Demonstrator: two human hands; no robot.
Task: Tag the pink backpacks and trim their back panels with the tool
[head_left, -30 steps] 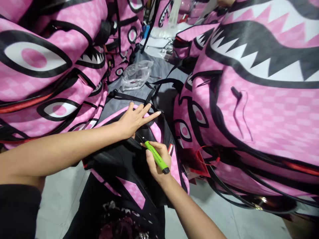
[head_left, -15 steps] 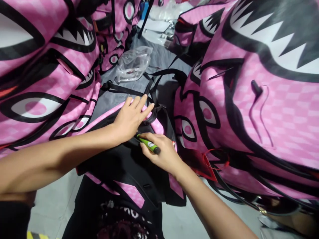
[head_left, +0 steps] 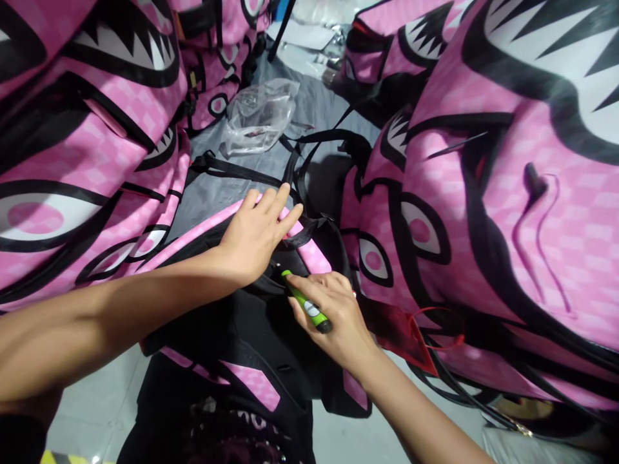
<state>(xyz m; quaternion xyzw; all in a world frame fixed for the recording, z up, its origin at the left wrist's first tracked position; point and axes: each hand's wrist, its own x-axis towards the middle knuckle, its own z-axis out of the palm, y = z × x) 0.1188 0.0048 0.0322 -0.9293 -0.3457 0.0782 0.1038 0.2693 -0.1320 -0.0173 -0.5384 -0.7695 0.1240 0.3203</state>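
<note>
"Where's the green marker (head_left: 312,308)?"

"In my right hand (head_left: 341,316). I have it pinched narrow between thumb and fingers, down over the black bag (head_left: 227,328) in front of me."

"And how does it lie?"

"On a slant. The dark tip points away from me and leftward; the blunt black end sticks out below my fingers, back towards me and to the right."

"What is that tip nearest to?"

"The heel of my left hand (head_left: 256,235), just beside it. So my right has the barrel, while my left is the close neighbour at the writing end. Whether the tip touches the fabric, I can't tell."

"What's your left doing?"

"Lying flat, fingers spread wide across the pink trim (head_left: 314,254) on the bag's upper edge. I see nothing gripped in it."

"Anything else near?"

"A clear plastic bag (head_left: 264,116) beyond my left fingertips, a red tag (head_left: 425,351) right of my right hand, and a big pink bag (head_left: 585,232) past that."
</note>
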